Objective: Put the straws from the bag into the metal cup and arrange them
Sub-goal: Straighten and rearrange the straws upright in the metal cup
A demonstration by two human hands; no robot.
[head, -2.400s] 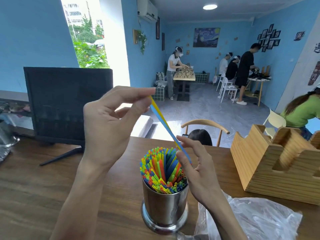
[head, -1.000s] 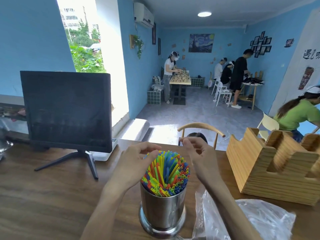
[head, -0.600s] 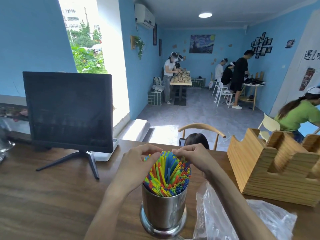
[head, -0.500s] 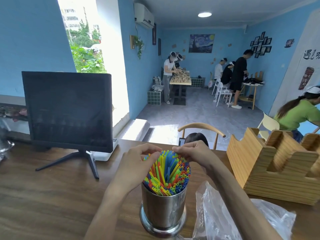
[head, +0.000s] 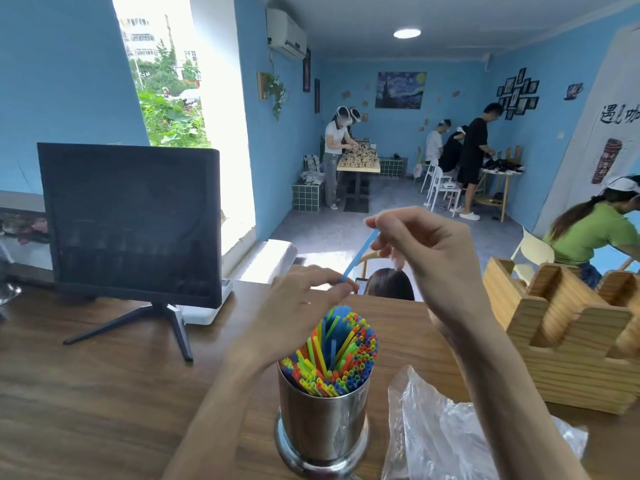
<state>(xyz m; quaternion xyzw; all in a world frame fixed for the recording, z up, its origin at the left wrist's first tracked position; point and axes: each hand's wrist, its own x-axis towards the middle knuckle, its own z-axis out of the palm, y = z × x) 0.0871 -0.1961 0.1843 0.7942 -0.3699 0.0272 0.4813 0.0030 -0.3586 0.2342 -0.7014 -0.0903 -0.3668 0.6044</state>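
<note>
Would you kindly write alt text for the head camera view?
Two hands hold one blue straw above a metal cup packed with colourful straws: right hand pinching its top, left hand its lower end. A plastic bag lies right of the cup.

A shiny metal cup (head: 323,422) stands upright near the table's front edge, packed with colourful straws (head: 330,355), a crumpled clear bag (head: 450,434) just to its right, one blue straw (head: 356,258) slanting above.

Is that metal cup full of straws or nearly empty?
Full. The metal cup is packed rim to rim with coloured straws, their ends crowding its whole mouth.
</note>
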